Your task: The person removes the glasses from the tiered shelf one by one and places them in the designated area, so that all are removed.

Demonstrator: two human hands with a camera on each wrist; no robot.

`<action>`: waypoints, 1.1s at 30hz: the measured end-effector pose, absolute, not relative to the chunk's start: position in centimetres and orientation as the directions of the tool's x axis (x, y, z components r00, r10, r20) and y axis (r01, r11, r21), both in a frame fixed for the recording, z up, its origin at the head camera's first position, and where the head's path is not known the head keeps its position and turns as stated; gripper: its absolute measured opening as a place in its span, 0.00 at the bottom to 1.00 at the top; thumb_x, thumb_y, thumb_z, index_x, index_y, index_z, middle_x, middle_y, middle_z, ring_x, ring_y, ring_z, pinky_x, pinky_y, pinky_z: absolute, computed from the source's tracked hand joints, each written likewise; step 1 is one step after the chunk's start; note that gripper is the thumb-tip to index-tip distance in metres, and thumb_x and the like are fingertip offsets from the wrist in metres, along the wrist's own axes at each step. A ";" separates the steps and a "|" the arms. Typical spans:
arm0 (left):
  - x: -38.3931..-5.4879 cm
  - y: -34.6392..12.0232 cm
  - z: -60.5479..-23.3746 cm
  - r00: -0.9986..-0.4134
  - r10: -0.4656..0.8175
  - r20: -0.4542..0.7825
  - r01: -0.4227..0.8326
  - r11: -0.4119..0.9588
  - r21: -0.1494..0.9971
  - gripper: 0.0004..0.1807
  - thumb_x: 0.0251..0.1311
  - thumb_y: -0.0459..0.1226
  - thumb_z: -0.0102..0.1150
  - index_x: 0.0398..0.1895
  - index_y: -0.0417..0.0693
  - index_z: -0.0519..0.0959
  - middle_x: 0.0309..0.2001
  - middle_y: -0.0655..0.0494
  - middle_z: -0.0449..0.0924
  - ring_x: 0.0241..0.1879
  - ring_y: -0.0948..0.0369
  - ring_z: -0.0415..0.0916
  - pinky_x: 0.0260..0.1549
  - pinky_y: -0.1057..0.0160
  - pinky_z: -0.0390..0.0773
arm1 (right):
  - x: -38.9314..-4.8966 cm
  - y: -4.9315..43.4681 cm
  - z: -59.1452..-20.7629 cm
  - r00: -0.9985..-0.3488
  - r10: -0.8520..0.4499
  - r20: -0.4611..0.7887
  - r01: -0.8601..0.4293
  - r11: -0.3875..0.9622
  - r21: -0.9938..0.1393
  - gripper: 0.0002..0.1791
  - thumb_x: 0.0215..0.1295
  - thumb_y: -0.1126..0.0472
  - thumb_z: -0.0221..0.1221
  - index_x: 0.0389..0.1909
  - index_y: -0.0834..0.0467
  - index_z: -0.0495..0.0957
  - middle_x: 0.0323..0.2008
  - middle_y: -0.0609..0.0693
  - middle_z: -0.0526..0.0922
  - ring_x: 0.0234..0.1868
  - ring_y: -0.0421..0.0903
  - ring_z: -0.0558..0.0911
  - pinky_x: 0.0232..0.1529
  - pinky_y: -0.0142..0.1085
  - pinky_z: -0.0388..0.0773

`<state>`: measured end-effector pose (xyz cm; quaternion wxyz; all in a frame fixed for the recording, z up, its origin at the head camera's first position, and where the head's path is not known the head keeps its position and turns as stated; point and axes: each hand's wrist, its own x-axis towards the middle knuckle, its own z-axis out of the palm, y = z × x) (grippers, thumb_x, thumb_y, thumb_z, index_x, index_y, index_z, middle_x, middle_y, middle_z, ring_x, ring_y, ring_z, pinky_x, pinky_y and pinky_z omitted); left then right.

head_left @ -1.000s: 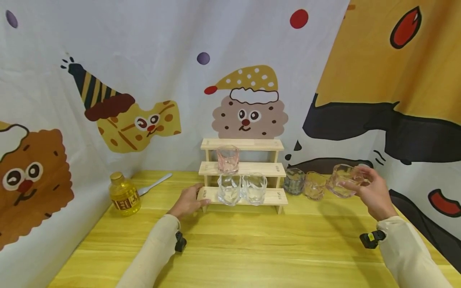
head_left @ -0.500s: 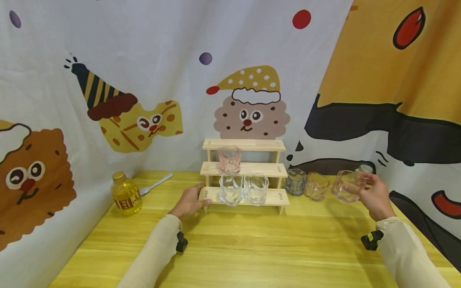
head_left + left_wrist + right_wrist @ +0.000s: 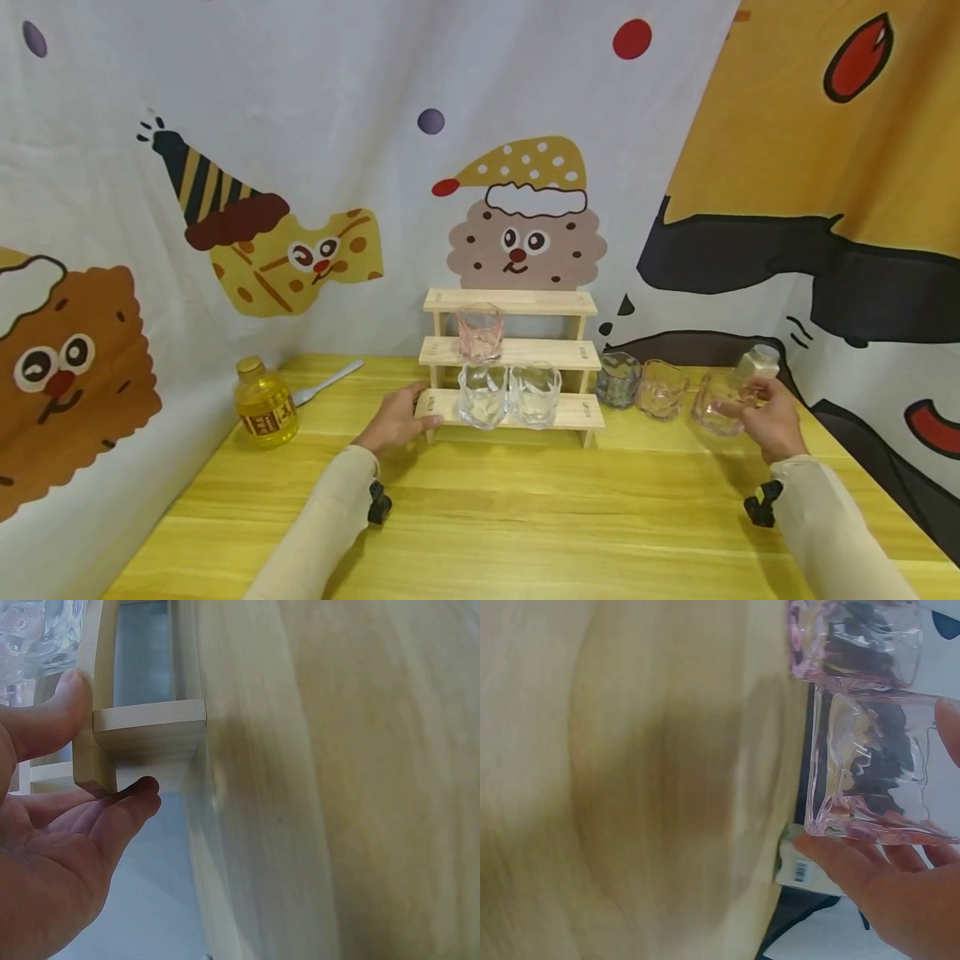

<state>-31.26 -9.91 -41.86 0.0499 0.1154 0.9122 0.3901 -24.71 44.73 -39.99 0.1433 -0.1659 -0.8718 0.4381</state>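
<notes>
My right hand (image 3: 777,423) holds a clear pinkish drinking glass (image 3: 718,407) low at the table's right. In the right wrist view, thumb and fingers lie on opposite sides of that glass (image 3: 877,761). Left of it stand another pinkish glass (image 3: 662,390) and a grey-blue glass (image 3: 618,382). At the left end of a three-step wooden display stand (image 3: 442,402), my left hand (image 3: 392,421) grips the lowest step, thumb above and fingers beneath in the left wrist view. A pink glass (image 3: 480,333) sits on the middle step, and two clear glasses (image 3: 482,398) on the lowest.
Behind my right hand stands a small capped jar (image 3: 759,362). At the left are a yellow oil bottle (image 3: 266,404) and a pale plastic utensil (image 3: 327,382), its far end hidden by the bottle. A printed cloth (image 3: 337,108) hangs behind the wooden table (image 3: 525,517).
My right hand has lowered the pinkish glass toward the table, uncovering more of the jar behind. The left hand keeps its grip on the stand. The head view has shifted slightly.
</notes>
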 end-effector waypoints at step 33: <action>-31.0 -9.7 -41.5 -0.968 0.252 0.012 0.182 0.664 0.725 0.37 0.65 0.40 0.65 0.75 0.42 0.64 0.63 0.39 0.77 0.62 0.43 0.76 0.61 0.43 0.77 | -25.3 43.3 -36.9 -0.964 0.261 0.056 0.189 0.815 -0.548 0.56 0.66 0.48 0.64 0.75 0.76 0.40 0.68 0.85 0.55 0.62 0.83 0.63 0.57 0.71 0.69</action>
